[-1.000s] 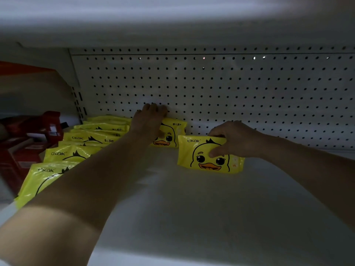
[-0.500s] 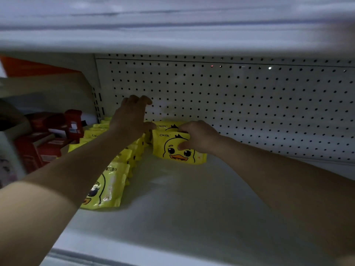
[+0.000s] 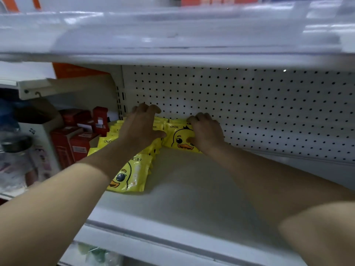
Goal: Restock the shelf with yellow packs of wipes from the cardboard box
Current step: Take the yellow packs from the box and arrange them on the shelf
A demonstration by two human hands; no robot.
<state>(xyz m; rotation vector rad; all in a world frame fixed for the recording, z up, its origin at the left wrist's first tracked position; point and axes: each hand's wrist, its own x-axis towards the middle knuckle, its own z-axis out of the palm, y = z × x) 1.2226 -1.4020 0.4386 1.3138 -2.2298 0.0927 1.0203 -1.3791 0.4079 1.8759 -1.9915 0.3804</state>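
Head view: your right hand (image 3: 207, 133) grips a yellow duck pack (image 3: 177, 139). The fingers curl over its top edge and the thumb presses its front face. That pack stands upright at the back of the shelf (image 3: 188, 191), close to the pegboard wall (image 3: 249, 112), duck face toward you.

Your left hand (image 3: 142, 124) lies on the far end of the row of packs (image 3: 115, 140), just left of the duck pack. Its fingers bend down over the back packs and the thumb points right. Can't tell if it actually clasps one.

The row runs from the pegboard wall toward you along the shelf's left side. The front pack (image 3: 130, 175) leans, duck face showing. Red boxes (image 3: 76, 140) stand in the next bay, left of the row. The upper shelf (image 3: 172, 35) is blurred.
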